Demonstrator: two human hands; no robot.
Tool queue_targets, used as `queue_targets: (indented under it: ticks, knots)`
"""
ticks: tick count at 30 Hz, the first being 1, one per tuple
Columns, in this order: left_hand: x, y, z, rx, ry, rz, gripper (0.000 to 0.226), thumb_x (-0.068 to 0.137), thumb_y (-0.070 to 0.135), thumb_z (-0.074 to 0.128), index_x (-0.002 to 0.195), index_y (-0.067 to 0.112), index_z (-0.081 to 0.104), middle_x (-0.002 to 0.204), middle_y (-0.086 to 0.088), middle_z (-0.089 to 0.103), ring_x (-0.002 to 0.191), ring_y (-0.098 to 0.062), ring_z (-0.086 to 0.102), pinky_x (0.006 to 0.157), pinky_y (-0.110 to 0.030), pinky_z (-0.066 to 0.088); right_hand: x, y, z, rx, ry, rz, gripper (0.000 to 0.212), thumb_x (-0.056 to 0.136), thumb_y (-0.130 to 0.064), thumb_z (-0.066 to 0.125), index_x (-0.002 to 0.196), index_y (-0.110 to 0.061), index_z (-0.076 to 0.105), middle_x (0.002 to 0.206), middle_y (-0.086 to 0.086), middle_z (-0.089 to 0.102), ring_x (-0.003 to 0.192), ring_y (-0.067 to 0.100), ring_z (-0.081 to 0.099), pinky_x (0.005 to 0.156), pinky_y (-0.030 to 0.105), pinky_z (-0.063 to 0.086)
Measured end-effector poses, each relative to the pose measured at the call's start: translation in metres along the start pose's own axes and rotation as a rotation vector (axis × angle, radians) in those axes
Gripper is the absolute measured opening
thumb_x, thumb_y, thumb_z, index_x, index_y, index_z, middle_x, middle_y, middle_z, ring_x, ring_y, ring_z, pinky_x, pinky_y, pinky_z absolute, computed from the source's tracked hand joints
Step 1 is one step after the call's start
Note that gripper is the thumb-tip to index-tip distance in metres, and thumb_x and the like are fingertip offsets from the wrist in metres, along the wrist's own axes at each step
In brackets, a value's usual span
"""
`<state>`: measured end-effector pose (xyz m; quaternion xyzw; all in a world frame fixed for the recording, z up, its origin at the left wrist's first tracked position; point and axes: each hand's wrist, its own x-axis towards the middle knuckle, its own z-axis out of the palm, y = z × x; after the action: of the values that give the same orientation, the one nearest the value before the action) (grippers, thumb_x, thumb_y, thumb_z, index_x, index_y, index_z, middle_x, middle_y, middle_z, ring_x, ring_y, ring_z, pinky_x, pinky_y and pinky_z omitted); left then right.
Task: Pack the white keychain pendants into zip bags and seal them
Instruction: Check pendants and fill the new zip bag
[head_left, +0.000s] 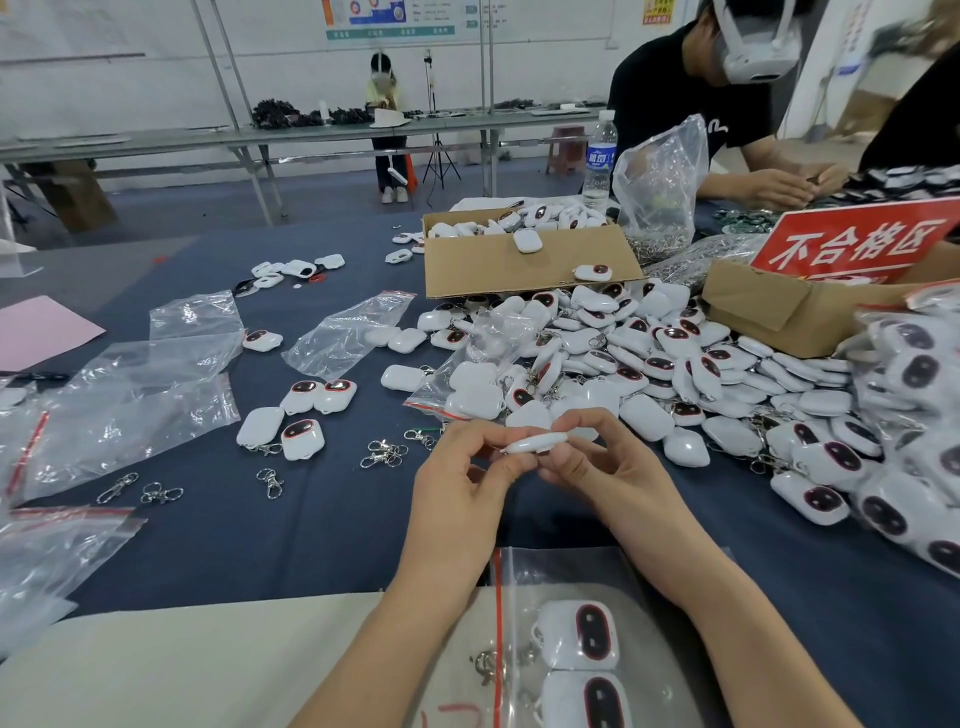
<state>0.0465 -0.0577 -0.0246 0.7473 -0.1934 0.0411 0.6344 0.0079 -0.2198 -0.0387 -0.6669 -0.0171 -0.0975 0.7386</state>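
Note:
My left hand (460, 480) and my right hand (602, 462) together pinch one white keychain pendant (537, 443), held edge-on above the dark blue table. Beneath my forearms, on my lap, lies a zip bag (524, 582) with a red seal strip; two pendants (579, 636) with dark oval windows are inside it. A large heap of white pendants (675, 364) spreads across the table just beyond my hands and to the right. Several empty zip bags (130, 410) lie flat at the left.
Loose metal clasps (384, 453) are scattered left of my hands. An open cardboard box (519, 260) of pendants stands behind the heap, with a water bottle (600, 161), a plastic sack of clasps (660, 192) and a red sign (857, 244). A person in black works at the far right.

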Motion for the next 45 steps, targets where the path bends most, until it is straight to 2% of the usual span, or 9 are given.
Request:
queue_targets:
  ticks: [3, 7, 11, 18, 24, 31, 37, 42, 45]
  knots:
    - [-0.002, 0.001, 0.001, 0.006, -0.036, 0.005, 0.018, 0.09, 0.016, 0.074, 0.104, 0.027, 0.072, 0.107, 0.009, 0.07, 0.099, -0.005, 0.065, 0.083, -0.017, 0.05, -0.001, -0.001, -0.001, 0.001, 0.045, -0.01, 0.04, 0.078, -0.057, 0.079, 0.1, -0.025, 0.068, 0.107, 0.015, 0.075, 0.107, 0.028, 0.069, 0.105, 0.044, 0.051]
    - [0.0, -0.001, 0.001, -0.038, -0.137, -0.165, 0.041, 0.086, 0.047, 0.07, 0.124, 0.033, 0.063, 0.107, 0.008, 0.066, 0.094, -0.007, 0.064, 0.081, -0.015, 0.051, 0.001, 0.001, 0.001, 0.089, 0.021, 0.034, 0.019, 0.087, -0.028, 0.073, 0.103, -0.018, 0.069, 0.124, -0.001, 0.072, 0.116, 0.018, 0.068, 0.097, 0.026, 0.054]
    - [0.005, -0.005, 0.0, 0.078, -0.153, -0.162, 0.03, 0.095, 0.029, 0.069, 0.124, 0.035, 0.066, 0.103, 0.012, 0.073, 0.091, -0.002, 0.066, 0.083, -0.02, 0.053, 0.002, 0.004, 0.005, 0.09, 0.034, 0.091, 0.018, 0.093, -0.001, 0.065, 0.105, -0.014, 0.067, 0.118, -0.001, 0.075, 0.108, 0.018, 0.072, 0.083, 0.019, 0.056]
    - [0.004, -0.005, 0.001, -0.01, -0.061, -0.191, 0.036, 0.097, 0.007, 0.063, 0.096, 0.041, 0.073, 0.08, 0.012, 0.075, 0.067, -0.001, 0.063, 0.068, -0.016, 0.052, 0.004, 0.004, 0.008, 0.132, 0.07, 0.11, 0.03, 0.097, 0.01, 0.053, 0.1, -0.017, 0.068, 0.115, 0.003, 0.076, 0.103, 0.016, 0.072, 0.08, 0.019, 0.055]
    - [0.007, -0.007, 0.001, -0.061, 0.007, -0.167, 0.045, 0.093, 0.005, 0.067, 0.085, 0.049, 0.076, 0.091, 0.009, 0.077, 0.083, -0.022, 0.07, 0.084, -0.028, 0.057, 0.005, 0.002, 0.012, 0.051, 0.152, 0.07, 0.036, 0.096, 0.004, 0.059, 0.097, -0.027, 0.079, 0.101, 0.004, 0.078, 0.096, 0.015, 0.074, 0.075, 0.016, 0.055]
    - [0.005, -0.007, 0.002, 0.061, 0.056, -0.061, 0.018, 0.098, 0.024, 0.064, 0.106, 0.039, 0.069, 0.099, 0.018, 0.073, 0.089, 0.001, 0.065, 0.079, -0.015, 0.047, 0.005, -0.002, 0.017, 0.146, 0.207, 0.139, 0.022, 0.093, -0.012, 0.069, 0.096, -0.031, 0.08, 0.083, -0.002, 0.077, 0.08, 0.014, 0.075, 0.073, 0.02, 0.058]
    - [0.0, -0.001, 0.002, 0.062, -0.055, 0.036, 0.03, 0.098, 0.015, 0.065, 0.118, 0.037, 0.063, 0.123, 0.017, 0.065, 0.113, 0.003, 0.06, 0.094, -0.011, 0.044, 0.005, -0.003, 0.015, 0.245, 0.217, 0.143, 0.018, 0.089, -0.026, 0.074, 0.106, -0.03, 0.078, 0.094, 0.01, 0.078, 0.088, 0.02, 0.076, 0.079, 0.023, 0.059]
    - [0.0, -0.001, 0.0, 0.02, -0.015, -0.021, 0.016, 0.098, 0.022, 0.064, 0.111, 0.029, 0.072, 0.103, 0.015, 0.074, 0.097, 0.0, 0.066, 0.083, -0.012, 0.047, 0.002, -0.003, 0.014, 0.21, 0.117, 0.068, 0.032, 0.079, -0.033, 0.075, 0.111, -0.031, 0.077, 0.116, -0.002, 0.075, 0.101, 0.019, 0.074, 0.082, 0.019, 0.057]
    - [0.0, 0.0, -0.001, -0.04, -0.027, -0.017, 0.015, 0.099, 0.024, 0.062, 0.105, 0.02, 0.074, 0.095, 0.01, 0.075, 0.09, -0.005, 0.068, 0.08, -0.015, 0.049, 0.001, -0.005, 0.017, 0.125, 0.087, 0.02, 0.023, 0.085, -0.031, 0.069, 0.105, -0.025, 0.079, 0.105, 0.005, 0.078, 0.094, 0.017, 0.075, 0.079, 0.019, 0.057]
